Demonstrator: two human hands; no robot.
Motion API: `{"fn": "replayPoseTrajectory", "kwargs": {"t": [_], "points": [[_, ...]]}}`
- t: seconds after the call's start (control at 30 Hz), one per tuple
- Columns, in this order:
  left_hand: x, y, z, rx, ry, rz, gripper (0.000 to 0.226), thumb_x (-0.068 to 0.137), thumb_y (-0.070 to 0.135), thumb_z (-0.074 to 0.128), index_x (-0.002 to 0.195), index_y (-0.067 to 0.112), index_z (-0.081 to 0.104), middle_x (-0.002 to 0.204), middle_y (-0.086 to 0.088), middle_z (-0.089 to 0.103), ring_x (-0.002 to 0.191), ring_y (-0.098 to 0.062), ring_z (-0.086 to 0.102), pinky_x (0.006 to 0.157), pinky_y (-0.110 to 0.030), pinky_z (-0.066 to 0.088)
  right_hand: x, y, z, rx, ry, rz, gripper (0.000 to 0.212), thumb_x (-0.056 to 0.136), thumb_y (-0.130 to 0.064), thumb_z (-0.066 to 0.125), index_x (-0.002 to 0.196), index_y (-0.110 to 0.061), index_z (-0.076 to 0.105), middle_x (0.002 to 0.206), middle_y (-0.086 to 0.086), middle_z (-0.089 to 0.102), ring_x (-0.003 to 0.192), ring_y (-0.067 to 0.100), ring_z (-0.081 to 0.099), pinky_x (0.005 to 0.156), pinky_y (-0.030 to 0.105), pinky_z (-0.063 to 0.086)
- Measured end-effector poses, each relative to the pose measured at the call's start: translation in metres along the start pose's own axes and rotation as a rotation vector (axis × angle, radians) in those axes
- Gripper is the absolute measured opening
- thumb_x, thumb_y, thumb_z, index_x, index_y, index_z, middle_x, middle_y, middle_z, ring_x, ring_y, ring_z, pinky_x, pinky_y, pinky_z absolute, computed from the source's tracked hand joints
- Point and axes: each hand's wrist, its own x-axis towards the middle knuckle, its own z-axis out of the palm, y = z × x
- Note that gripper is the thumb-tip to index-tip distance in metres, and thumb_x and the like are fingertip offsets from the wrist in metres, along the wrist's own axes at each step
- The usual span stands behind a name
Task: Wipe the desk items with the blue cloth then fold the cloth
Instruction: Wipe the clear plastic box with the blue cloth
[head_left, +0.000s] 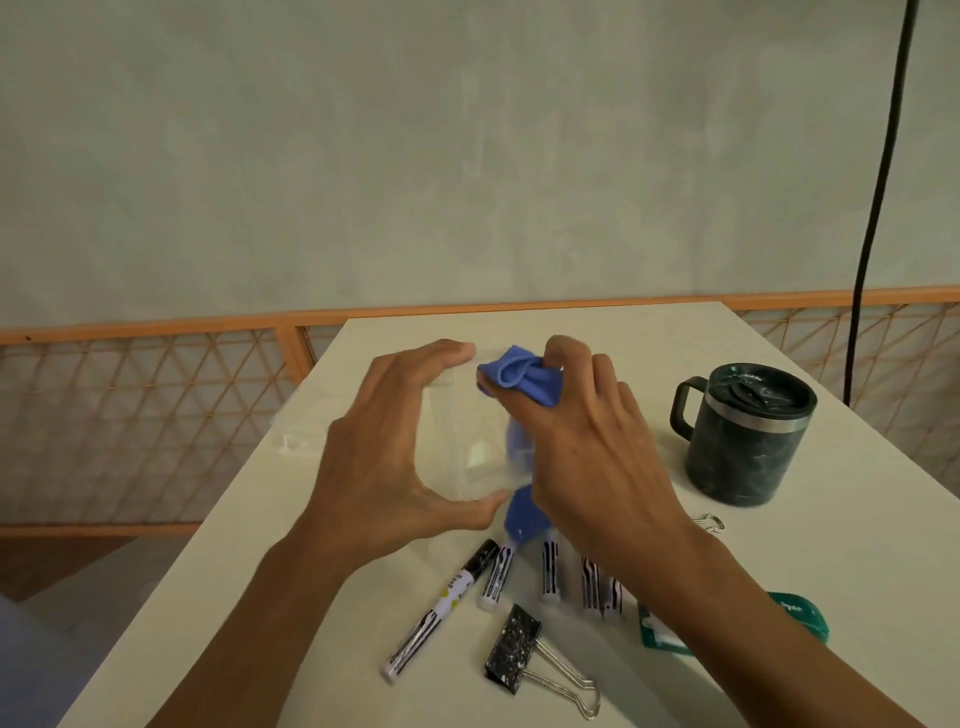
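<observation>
My left hand (387, 457) grips a clear plastic box (467, 447), thumb at its near corner and fingers on its far top edge. My right hand (587, 441) holds the bunched blue cloth (519, 379) against the box's right side; a cloth corner hangs below my palm. Several black-and-white markers (441, 608) lie in a row on the white desk (779, 545) in front of me. A speckled black binder clip (514, 649) lies near them. A dark green lidded mug (743, 436) stands to the right.
A teal tape dispenser (800, 613) sits partly under my right forearm. A small silver clip (709, 521) lies near the mug. A clear lid (301, 436) rests at the desk's left edge. An orange lattice railing (156, 415) runs behind; a black cable (878, 197) hangs at right.
</observation>
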Motion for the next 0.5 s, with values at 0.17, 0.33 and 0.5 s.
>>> {"fn": "replayPoseTrajectory", "kwargs": {"t": [0.17,0.33,0.5], "points": [[-0.001,0.001,0.003,0.075,-0.013,0.019,0.113,0.059,0.046,0.102,0.156,0.027,0.045,0.159,0.023,0.044,0.147,-0.002,0.042,0.098,-0.022,0.052,-0.002,-0.003,0.009,-0.072,-0.014,0.025,0.073,0.065,-0.005,0.068,0.134,-0.028,0.063,0.130,0.010,0.046,0.095,0.027,0.044,0.073,0.039,0.044],[0.001,-0.004,-0.005,0.136,0.043,-0.027,0.113,0.059,0.046,0.102,0.155,0.025,0.046,0.158,0.019,0.046,0.146,0.003,0.038,0.095,-0.006,0.043,-0.015,-0.007,0.020,-0.062,-0.048,-0.041,0.059,0.056,-0.009,0.082,0.111,-0.027,0.073,0.124,0.009,0.050,0.092,0.029,0.049,0.070,0.042,0.048],[0.002,-0.005,-0.005,0.143,0.029,-0.019,0.114,0.060,0.048,0.101,0.156,0.025,0.045,0.160,0.019,0.045,0.146,0.001,0.038,0.095,-0.012,0.044,-0.005,-0.007,0.019,-0.070,0.018,0.005,0.085,0.060,0.002,0.061,0.139,-0.031,0.061,0.133,0.010,0.048,0.095,0.030,0.046,0.075,0.045,0.047]]}}
